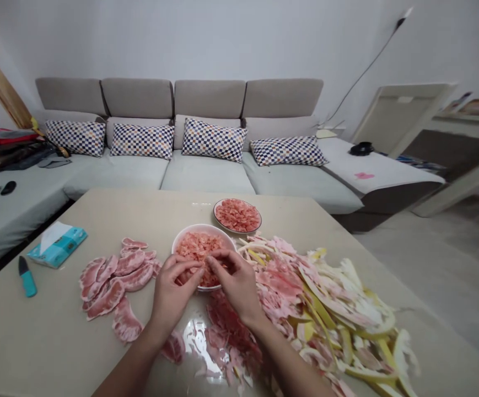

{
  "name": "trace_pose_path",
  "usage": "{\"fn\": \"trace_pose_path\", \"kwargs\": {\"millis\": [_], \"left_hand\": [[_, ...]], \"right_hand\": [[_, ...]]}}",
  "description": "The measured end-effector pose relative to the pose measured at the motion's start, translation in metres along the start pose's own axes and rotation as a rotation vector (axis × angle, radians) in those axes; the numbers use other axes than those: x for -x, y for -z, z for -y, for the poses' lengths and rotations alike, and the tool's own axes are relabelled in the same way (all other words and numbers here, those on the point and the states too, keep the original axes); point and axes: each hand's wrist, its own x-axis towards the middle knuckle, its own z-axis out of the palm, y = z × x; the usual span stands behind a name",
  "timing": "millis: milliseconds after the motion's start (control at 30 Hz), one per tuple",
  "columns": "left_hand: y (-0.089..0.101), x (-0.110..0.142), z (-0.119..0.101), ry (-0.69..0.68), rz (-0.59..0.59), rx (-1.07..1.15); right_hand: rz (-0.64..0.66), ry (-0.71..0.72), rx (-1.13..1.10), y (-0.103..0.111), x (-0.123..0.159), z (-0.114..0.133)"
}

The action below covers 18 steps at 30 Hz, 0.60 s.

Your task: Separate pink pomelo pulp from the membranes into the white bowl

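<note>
Over a white bowl (176, 242) of loose pink pomelo pulp (198, 242), my left hand (177, 286) and my right hand (237, 281) hold their fingertips close together. Thumb and fingers are pinched on each hand; whatever lies between them is too small and hidden to make out. Peeled pomelo segments (134, 273) lie in a group left of the bowl. On the right spreads a heap of pomelo peel and membranes (326, 303), with some scraps under my right wrist. Behind the bowl stands a dark-rimmed plate (218, 220) with more pulp (238, 214).
A small knife (27, 277) with a turquoise handle and a blue tissue pack (57, 245) lie at the table's left side. The glossy table (28, 342) stands before a grey sofa (206, 173) with patterned cushions (214, 139).
</note>
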Motion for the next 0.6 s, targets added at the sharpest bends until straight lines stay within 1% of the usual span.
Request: {"fn": "trace_pose_path", "kwargs": {"millis": [167, 367, 467, 600], "left_hand": [[0.0002, 0.0007, 0.0005, 0.013, -0.010, -0.011], [-0.0003, 0.0005, 0.0035, 0.036, -0.028, 0.045], [-0.0005, 0.0012, 0.0036, 0.035, -0.019, 0.010], [-0.0001, 0.0017, 0.0036, 0.023, 0.029, -0.052]], "right_hand": [[0.016, 0.082, 0.043, -0.0040, 0.0058, 0.0033], [0.028, 0.146, 0.087, -0.0052, 0.0088, 0.0014], [0.035, 0.106, 0.071, -0.0057, 0.0089, 0.0040], [0.071, -0.042, -0.037, -0.0046, 0.0043, 0.0046]]}}
